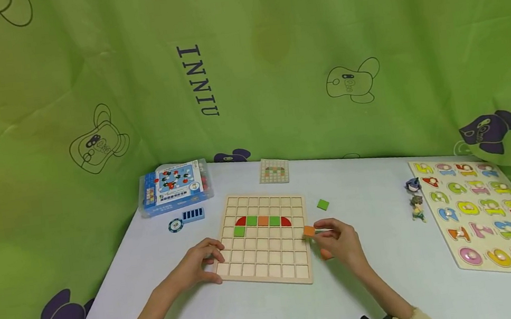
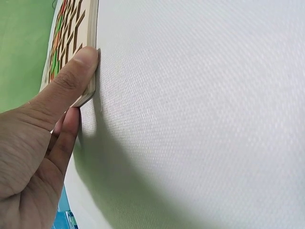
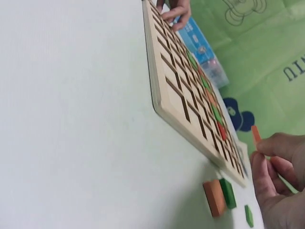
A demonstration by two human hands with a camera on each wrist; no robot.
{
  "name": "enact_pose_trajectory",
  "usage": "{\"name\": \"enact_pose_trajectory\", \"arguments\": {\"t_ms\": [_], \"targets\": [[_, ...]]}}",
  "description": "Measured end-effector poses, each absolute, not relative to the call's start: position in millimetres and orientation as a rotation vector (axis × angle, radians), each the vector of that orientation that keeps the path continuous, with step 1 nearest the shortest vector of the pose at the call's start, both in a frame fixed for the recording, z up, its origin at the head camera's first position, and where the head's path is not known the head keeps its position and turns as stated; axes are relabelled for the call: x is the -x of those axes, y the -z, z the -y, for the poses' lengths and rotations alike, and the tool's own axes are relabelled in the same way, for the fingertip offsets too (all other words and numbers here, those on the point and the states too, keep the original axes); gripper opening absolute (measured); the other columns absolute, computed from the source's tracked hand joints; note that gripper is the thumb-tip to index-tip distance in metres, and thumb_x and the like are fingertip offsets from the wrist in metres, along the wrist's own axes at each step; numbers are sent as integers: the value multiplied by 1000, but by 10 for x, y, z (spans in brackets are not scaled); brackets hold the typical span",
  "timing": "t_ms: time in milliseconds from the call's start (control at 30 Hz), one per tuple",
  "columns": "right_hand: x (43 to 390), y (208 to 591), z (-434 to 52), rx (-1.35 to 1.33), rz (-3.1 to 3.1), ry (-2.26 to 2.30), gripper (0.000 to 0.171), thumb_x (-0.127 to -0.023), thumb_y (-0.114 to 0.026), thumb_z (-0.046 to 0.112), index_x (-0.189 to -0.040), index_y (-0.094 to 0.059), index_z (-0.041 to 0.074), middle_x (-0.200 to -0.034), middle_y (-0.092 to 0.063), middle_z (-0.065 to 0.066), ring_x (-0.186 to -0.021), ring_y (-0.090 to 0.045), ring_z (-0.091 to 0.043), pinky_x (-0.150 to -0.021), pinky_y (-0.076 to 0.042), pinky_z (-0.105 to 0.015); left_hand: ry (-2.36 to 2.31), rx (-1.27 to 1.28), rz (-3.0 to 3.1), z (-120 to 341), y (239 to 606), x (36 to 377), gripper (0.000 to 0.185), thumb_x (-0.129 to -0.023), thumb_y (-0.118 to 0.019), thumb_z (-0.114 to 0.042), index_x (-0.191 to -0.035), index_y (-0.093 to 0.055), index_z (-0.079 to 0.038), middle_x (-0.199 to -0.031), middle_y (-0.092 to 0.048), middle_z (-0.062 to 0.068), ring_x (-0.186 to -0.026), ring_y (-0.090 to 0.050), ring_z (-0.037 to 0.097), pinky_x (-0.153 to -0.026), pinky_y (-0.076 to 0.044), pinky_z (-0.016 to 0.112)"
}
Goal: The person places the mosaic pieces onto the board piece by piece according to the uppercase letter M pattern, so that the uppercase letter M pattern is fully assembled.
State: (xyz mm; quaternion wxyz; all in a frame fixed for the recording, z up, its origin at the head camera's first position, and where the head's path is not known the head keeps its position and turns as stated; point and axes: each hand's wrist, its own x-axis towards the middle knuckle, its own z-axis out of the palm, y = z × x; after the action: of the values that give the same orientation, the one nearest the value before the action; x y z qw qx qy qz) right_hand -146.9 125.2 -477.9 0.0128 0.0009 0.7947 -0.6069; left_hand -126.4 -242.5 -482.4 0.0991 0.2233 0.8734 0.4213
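Note:
A wooden grid board [image 1: 262, 258] lies on the table, with a row of tiles across its upper part: green and orange squares between two red rounded pieces. One more green tile [image 1: 239, 231] sits below the row's left end. My left hand [image 1: 198, 262] grips the board's near left corner; in the left wrist view the thumb [image 2: 86, 57] presses its edge. Just above the board's right edge, my right hand [image 1: 344, 243] pinches an orange square tile [image 1: 309, 231] between thumb and fingers. Beneath that hand lie a loose orange tile [image 3: 214, 198] and a green tile [image 3: 228, 193].
Another green tile [image 1: 323, 204] lies right of the board. Behind the board is a small pattern card [image 1: 275, 177]. A plastic case [image 1: 175, 187], a round chip [image 1: 175, 225] and a blue piece [image 1: 193, 215] are at left. Small figures [image 1: 417, 208] and a number puzzle [image 1: 487, 216] occupy the right.

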Motion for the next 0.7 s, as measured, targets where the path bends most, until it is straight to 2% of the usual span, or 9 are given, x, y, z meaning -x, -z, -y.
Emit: {"name": "enact_pose_trajectory", "arguments": {"t_ms": [100, 133, 233, 333, 700], "targets": [[1457, 4784, -1160, 9, -2439, 1927, 27, -78, -76, -1, -104, -67, 0, -97, -70, -15, -78, -67, -16, -52, -47, -18, -1240, -664, -2584, 2424, 4825, 1266, 32, -66, -86, -7, -88, -64, -6, -120, -53, 15, -108, -51, 32, -84, -53, 32], [1456, 4786, -1127, 18, -2429, 1940, 27, -78, -75, -2, -103, -67, -1, -97, -69, -15, -77, -67, -16, -52, -47, -17, -1238, -666, -2586, 2424, 4824, 1267, 32, -66, -86, -7, -88, -64, -6, -120, -53, 15, -108, -51, 32, -84, -53, 32], [1449, 4796, -1026, 42, -2410, 1962, 26, -78, -74, -4, -102, -68, -1, -95, -69, -15, -76, -67, -17, -52, -48, -17, -1232, -669, -2589, 2421, 4821, 1267, 32, -65, -86, -6, -88, -64, -6, -120, -53, 15, -108, -51, 32, -83, -54, 31], [1445, 4810, -923, 77, -2392, 1985, 25, -77, -73, -8, -101, -68, -3, -95, -69, -15, -77, -67, -18, -65, -53, -18, -1226, -672, -2595, 2420, 4817, 1267, 32, -65, -86, -6, -88, -64, -6, -120, -53, 15, -108, -51, 31, -83, -53, 31], [1432, 4897, -559, 175, -2256, 2061, 26, -77, -75, -5, -102, -67, -4, -101, -67, -16, -77, -67, -22, -65, -54, -19, -1225, -688, -2598, 2418, 4816, 1268, 32, -65, -86, -5, -88, -64, -5, -120, -53, 15, -108, -51, 33, -83, -54, 32]]}}
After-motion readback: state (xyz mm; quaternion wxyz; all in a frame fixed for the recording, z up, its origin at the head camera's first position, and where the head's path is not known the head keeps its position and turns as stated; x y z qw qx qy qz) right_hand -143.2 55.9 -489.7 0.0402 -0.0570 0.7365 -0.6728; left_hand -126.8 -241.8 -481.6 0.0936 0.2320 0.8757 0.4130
